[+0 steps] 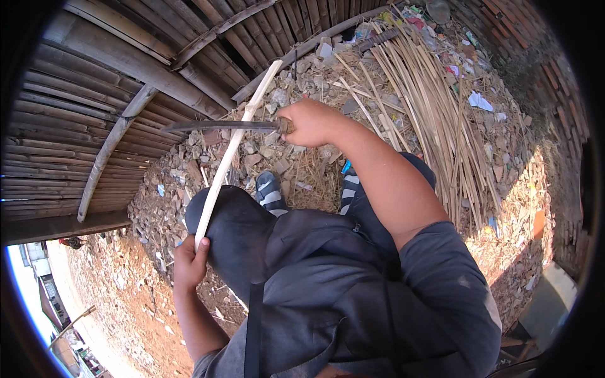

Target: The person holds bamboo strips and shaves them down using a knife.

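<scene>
A long pale split-bamboo strip [219, 173] slants up and away across my left knee. Its near end is in my left hand [191, 261], fingers closed round it and thumb on top. My right hand [310, 123] grips the short handle of a long, dark-bladed machete [217, 125]. The blade points left and crosses the strip at a rough node in its upper part. Whether the edge is cutting into the strip cannot be made out. My feet, in striped footwear [271, 194], rest on the rubble between my bent knees.
A bundle of long bamboo strips [435, 107] lies on the rubble to the right. A bamboo-slat wall [88, 101] with thick poles rises at the left and far side. Broken bricks, straw and litter cover the ground [265, 151]. Brickwork [561, 94] stands at the far right.
</scene>
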{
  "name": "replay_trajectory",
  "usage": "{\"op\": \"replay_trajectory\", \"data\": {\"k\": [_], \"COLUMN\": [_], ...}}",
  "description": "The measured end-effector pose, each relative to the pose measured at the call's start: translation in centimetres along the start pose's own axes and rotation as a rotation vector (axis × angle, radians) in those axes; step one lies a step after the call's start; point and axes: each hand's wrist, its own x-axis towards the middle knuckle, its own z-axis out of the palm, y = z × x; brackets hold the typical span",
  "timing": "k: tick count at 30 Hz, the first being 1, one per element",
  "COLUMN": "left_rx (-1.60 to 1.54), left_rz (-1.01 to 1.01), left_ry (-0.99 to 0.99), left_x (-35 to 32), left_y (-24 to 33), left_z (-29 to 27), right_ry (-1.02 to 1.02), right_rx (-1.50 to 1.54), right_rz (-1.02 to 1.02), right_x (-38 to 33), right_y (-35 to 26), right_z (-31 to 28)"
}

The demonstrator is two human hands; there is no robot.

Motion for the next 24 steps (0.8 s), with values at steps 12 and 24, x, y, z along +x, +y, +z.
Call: {"op": "replay_trajectory", "data": {"k": [12,24], "left_rx": [-0.070,0.056], "left_rz": [-0.089,-0.089], "left_ry": [-0.084,-0.011], "left_x": [-0.1,-0.1], "left_y": [0.3,0.7], "left_z": [-1.0,-0.5], "right_ry": [-0.070,-0.025], "right_rx": [-0.052,-0.008], "right_rz": [-0.060,-0.022], "right_x": [-0.1,0.0], "right_y": [-2.3,-2.0], "right_z": [1.1,1.8]}}
